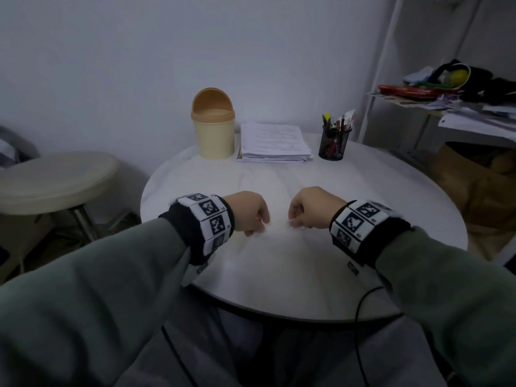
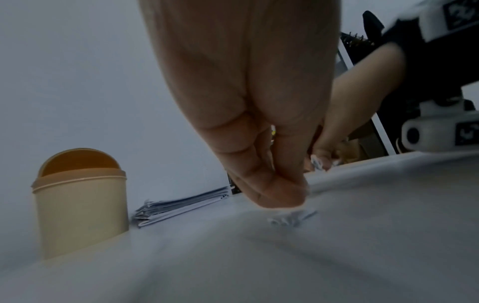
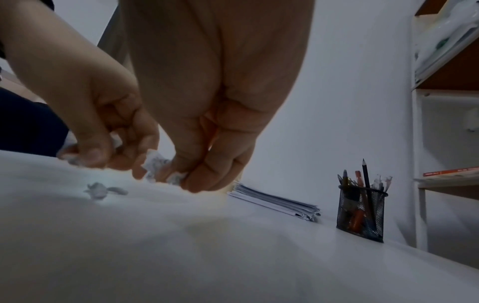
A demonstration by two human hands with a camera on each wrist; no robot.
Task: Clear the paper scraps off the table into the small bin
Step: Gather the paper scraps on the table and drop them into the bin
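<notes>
Head cam: high, looking forward and down over the round table [image 1: 391,191]. Both wrist cams sit low, just above the tabletop, looking along the fingers toward the back wall. Left wrist catches the bin [image 2: 80,205], right wrist the pen holder [image 3: 361,213]; both share the paper stack [image 2: 181,207].

1. Small bin [image 1: 213,132]: cream body, orange-tan lid.
2. Round table [image 1: 363,196]: white with faint grey veining.
3. Pen holder [image 1: 333,145]: black mesh.
4. Wristbands [image 1: 208,222]: black, with black-and-white square marker patterns.
5. Sleeves [image 1: 97,289]: grey-green.
6. Stool [image 1: 53,177]: cream seat.
</notes>
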